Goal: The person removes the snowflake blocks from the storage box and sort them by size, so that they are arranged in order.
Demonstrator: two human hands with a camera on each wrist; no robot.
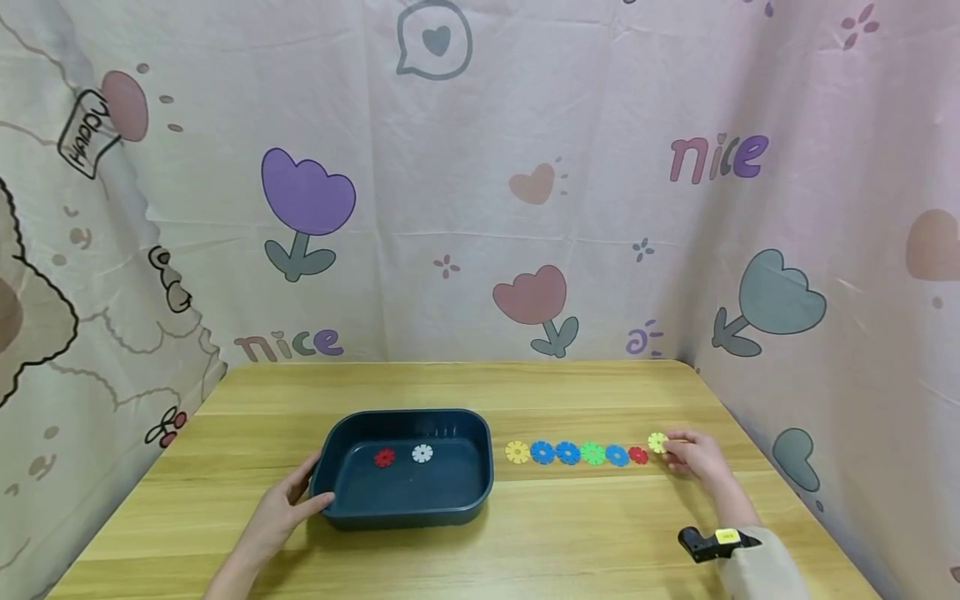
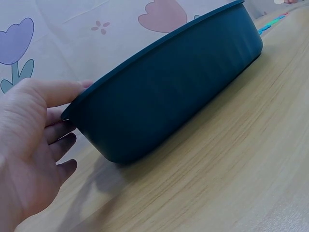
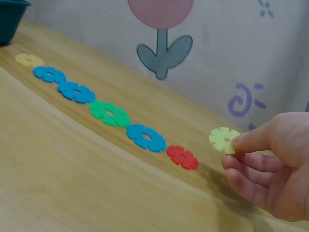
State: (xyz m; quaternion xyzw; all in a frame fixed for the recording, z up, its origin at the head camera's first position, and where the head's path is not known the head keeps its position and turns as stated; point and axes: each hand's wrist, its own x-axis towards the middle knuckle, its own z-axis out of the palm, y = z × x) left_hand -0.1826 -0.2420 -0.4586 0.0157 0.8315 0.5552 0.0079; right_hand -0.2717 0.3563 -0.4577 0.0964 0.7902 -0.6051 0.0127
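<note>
My right hand (image 1: 697,457) pinches a pale yellow plastic snowflake disc (image 3: 223,140) between thumb and fingers, held up just past the right end of a row of similar discs. Nearest to it in that row lies a red disc (image 3: 182,157), then a blue one (image 3: 146,137), a green one (image 3: 109,113), two more blue ones and a yellow one (image 1: 517,452) at the left end. My left hand (image 1: 281,507) grips the left side of a dark teal plastic basin (image 1: 405,518), its thumb over the rim. Inside the basin lie a red disc (image 1: 384,457) and a white disc (image 1: 422,453).
The basin stands on a light wooden table (image 1: 570,542), left of the row. A patterned curtain (image 1: 450,208) hangs behind the table and along both sides. A black strap device (image 1: 716,543) sits on the right wrist, by a light sleeve.
</note>
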